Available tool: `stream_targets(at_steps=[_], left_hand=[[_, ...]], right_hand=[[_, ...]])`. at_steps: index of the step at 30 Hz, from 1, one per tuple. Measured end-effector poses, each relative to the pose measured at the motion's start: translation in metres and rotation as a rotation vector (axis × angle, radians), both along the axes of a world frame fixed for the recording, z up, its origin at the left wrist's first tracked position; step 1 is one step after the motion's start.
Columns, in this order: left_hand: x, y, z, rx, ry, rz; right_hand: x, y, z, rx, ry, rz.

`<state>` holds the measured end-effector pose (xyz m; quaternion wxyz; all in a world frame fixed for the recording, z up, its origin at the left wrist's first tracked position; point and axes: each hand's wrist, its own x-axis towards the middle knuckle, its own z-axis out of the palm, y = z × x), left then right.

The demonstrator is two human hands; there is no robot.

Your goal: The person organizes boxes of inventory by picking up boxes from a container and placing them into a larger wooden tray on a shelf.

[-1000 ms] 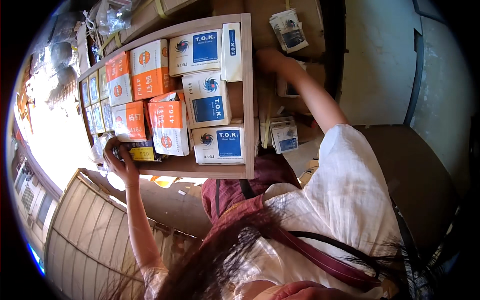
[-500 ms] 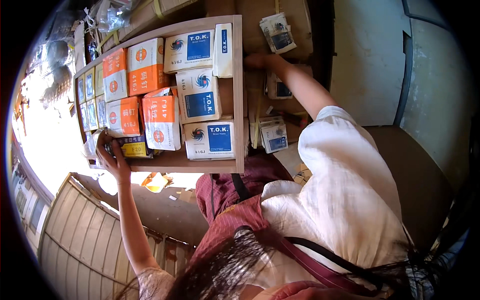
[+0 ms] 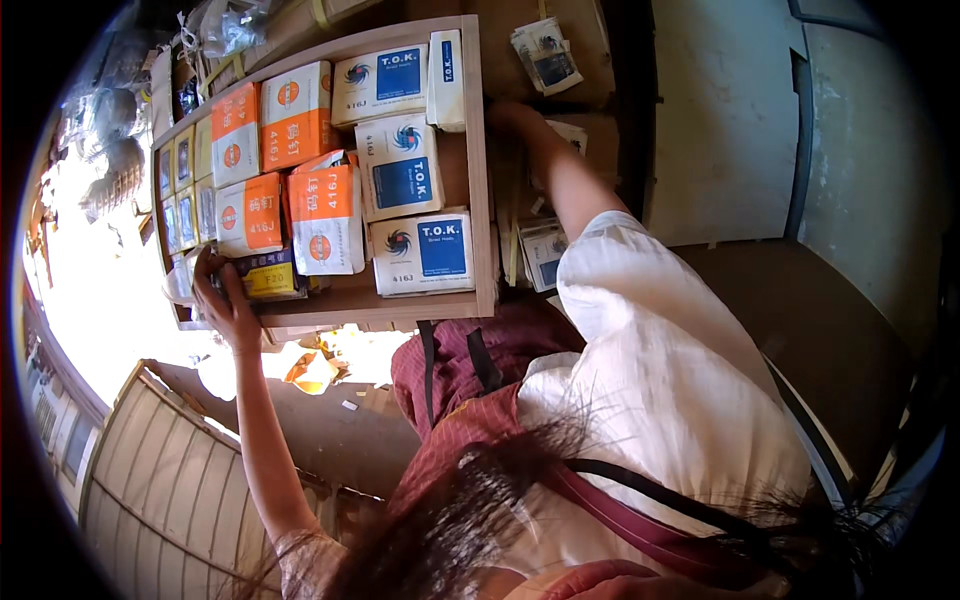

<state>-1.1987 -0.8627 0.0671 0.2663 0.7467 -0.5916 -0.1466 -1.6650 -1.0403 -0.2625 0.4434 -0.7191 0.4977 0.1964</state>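
Note:
A shallow wooden tray [image 3: 484, 200] stands tilted in front of me, packed with small boxes. My left hand [image 3: 228, 305] is at its lower left corner, fingers curled over the rim beside a clear plastic packet [image 3: 182, 280] and a yellow-and-purple box [image 3: 270, 277]. Orange-and-white boxes [image 3: 325, 215] fill the middle, and blue-and-white boxes [image 3: 421, 252] sit along the right side. Small yellowish packs [image 3: 184, 160] line the left end. My right hand [image 3: 512, 115] reaches in behind the tray's right side; its fingers are hidden.
Behind the tray are cardboard cartons [image 3: 590, 85] with bundled packets [image 3: 546, 57] on top. Clear plastic bags [image 3: 232, 30] lie at the upper left. A pale panel [image 3: 725, 120] rises on the right, and a ribbed curved panel [image 3: 160, 450] stands at the lower left.
The tray sits slightly higher in view, with my left hand still at its corner. My right forearm and sleeve have shifted left, and the right hand is more hidden behind the tray.

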Motion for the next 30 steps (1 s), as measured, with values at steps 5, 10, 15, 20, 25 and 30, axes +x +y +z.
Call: stream_targets(at_steps=[5, 10, 15, 20, 25, 30], left_hand=[[-0.004, -0.002, 0.004, -0.028, -0.049, -0.033], [-0.005, -0.001, 0.005, -0.006, -0.052, -0.005], [-0.007, -0.003, 0.005, -0.031, -0.090, -0.041], [-0.003, 0.000, 0.003, -0.028, -0.136, -0.056], [-0.006, -0.003, 0.004, -0.019, -0.108, -0.026], [-0.004, 0.000, 0.002, -0.030, -0.126, -0.030]], right_hand=[[0.003, -0.003, 0.006, 0.023, 0.021, 0.024], [0.007, -0.008, 0.001, 0.028, 0.034, 0.022], [0.007, -0.009, -0.001, 0.025, 0.018, 0.004], [0.011, -0.010, 0.004, 0.018, 0.008, 0.000], [0.014, -0.014, 0.007, 0.010, -0.012, -0.024], [0.019, -0.019, 0.013, 0.009, -0.029, -0.037]])
